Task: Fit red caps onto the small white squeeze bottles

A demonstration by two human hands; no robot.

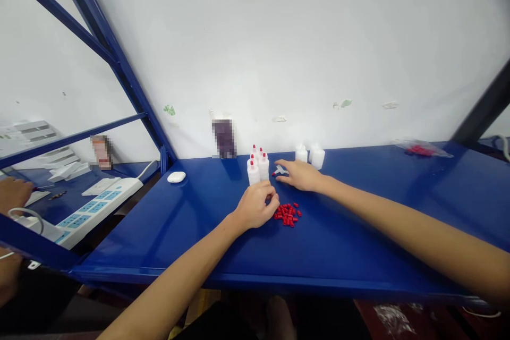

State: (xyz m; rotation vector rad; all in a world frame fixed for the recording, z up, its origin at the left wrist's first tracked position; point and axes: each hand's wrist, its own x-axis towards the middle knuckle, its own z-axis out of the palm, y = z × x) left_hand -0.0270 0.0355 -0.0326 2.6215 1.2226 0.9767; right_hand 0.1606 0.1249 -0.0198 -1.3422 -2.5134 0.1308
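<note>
My left hand point(258, 206) rests at the table with its fingers curled in and the thumb close to the forefinger; anything inside is hidden. Beside its thumb lies a loose pile of small red caps point(287, 214). Just behind it stand several white squeeze bottles point(263, 169) with red-tipped nozzles, packed together. Over to the right, my right hand point(302, 175) is open, forefinger and thumb spread around a white nozzle point(281, 170) with a red tip. Contact between the fingers and that nozzle is unclear. Behind this hand stand white bottles point(317, 156) without red caps.
A clear bag of red caps point(421, 150) lies at the back right. A white earphone case point(176, 177) sits at the left of the blue table point(167, 234). Beyond the blue frame point(119, 58) are a power strip point(95, 207) and another person's hand point(15, 196).
</note>
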